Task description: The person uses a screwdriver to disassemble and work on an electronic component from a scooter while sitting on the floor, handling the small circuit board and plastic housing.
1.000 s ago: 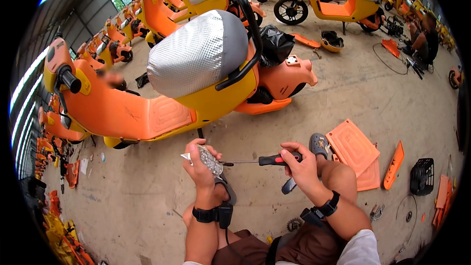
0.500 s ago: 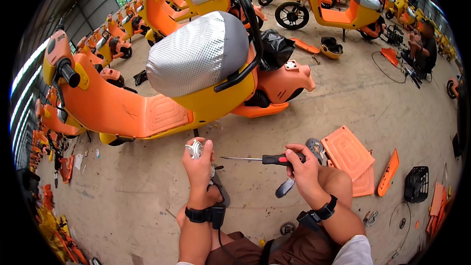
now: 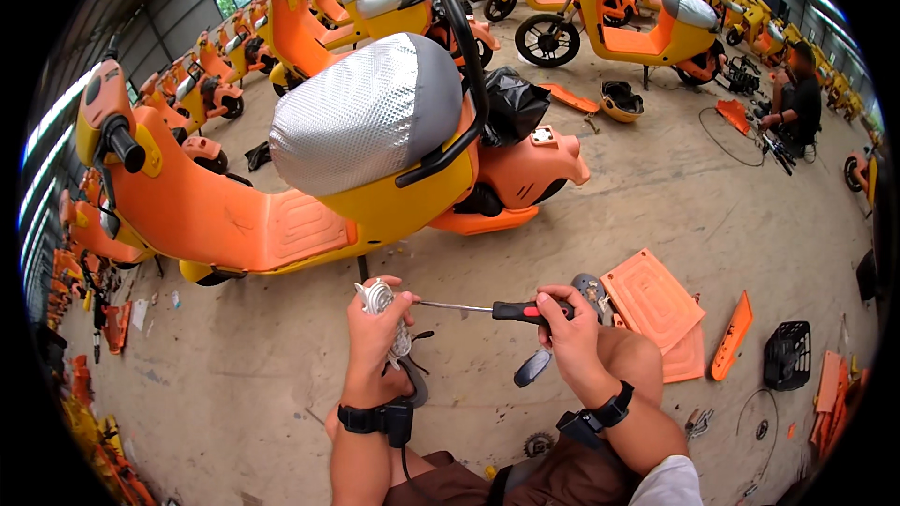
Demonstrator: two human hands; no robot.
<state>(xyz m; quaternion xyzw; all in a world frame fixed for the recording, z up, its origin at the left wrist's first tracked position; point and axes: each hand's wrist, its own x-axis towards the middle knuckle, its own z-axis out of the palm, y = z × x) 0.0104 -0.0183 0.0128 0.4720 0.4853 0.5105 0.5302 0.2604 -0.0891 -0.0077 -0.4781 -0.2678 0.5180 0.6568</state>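
Note:
My left hand (image 3: 373, 330) is closed around a silvery metal part (image 3: 379, 296). Its round, ringed end pokes out above the fingers and a longer section shows beside the palm; its exact kind is unclear. In my right hand (image 3: 570, 330) is a screwdriver (image 3: 511, 311) with a black and red handle, the fingers wrapped around its rear end. The shaft points left, nearly level, and its tip reaches my left thumb and fingertips. Whether the tip touches the metal part is hidden. Both hands are above my knees, in front of an orange and yellow scooter (image 3: 375, 215).
Orange floor panels (image 3: 652, 295), a narrow orange strip (image 3: 731, 337) and a black basket (image 3: 787, 356) lie to the right. Beyond the scooter are a black bag (image 3: 514, 105) and a helmet (image 3: 621, 101). A person (image 3: 797, 98) sits far right, near rows of scooters.
The screwdriver tip has closed the gap to my left hand. My left hand has turned slightly, showing more of the metal part. The whole view has shifted a little.

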